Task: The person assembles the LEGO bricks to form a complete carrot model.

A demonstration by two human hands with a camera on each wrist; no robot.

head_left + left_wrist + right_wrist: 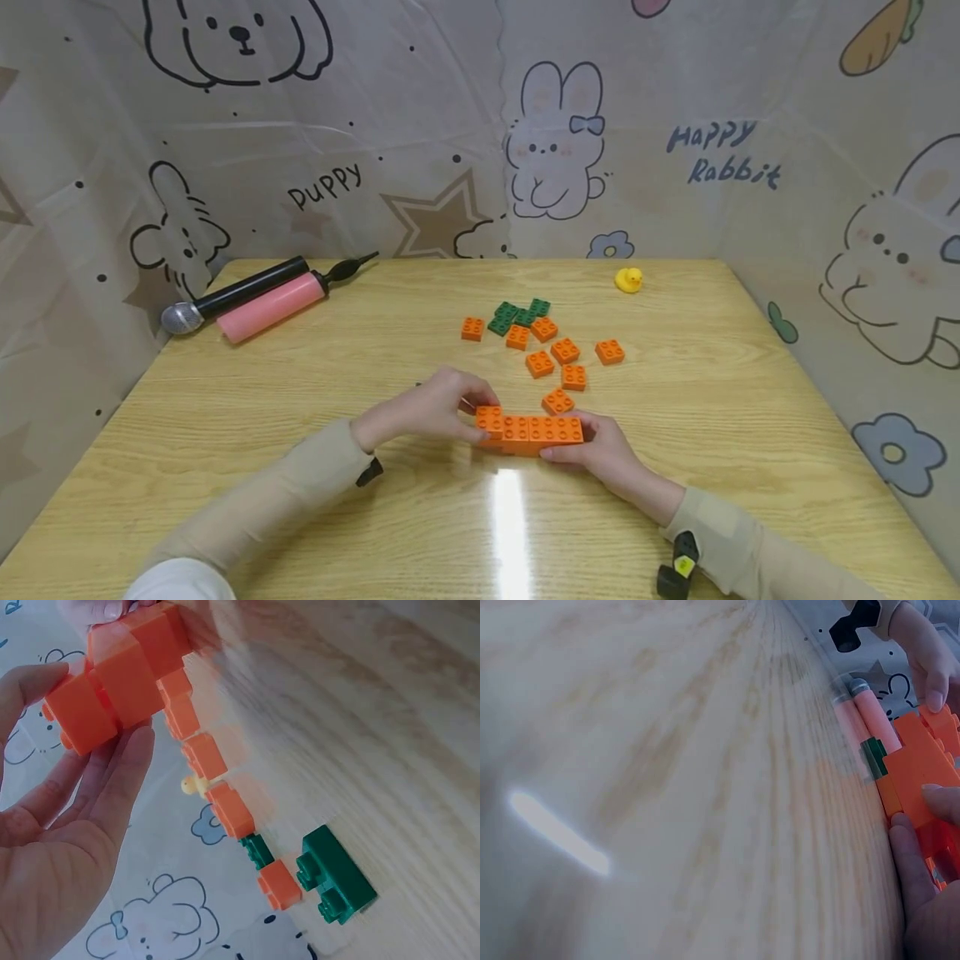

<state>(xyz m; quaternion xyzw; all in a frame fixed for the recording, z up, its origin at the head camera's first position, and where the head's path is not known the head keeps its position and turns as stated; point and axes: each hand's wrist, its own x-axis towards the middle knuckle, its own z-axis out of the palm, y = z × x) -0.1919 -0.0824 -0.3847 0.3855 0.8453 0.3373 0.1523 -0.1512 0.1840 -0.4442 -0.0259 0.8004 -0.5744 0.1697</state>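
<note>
A row of joined orange toy bricks [555, 429] lies across the front middle of the table. My left hand [437, 408] pinches a small orange brick [489, 417] on top of the row's left end; in the left wrist view this brick [79, 712] sits between thumb and fingers. Whether it is fully pressed down I cannot tell. At the other end, my right hand [611, 454] grips the row, thumb in front and fingers behind. The right wrist view shows its thumb on the orange side [919, 769]. A green brick [337, 877] stands near the left hand.
Several loose orange bricks [540, 364] lie behind the row, with green bricks [504, 317] farther back. A yellow toy duck [628, 280] is near the back edge. At the back left lie a microphone [247, 287] and a pink hand pump [273, 308]. Patterned sheets [420, 125] hang around the table.
</note>
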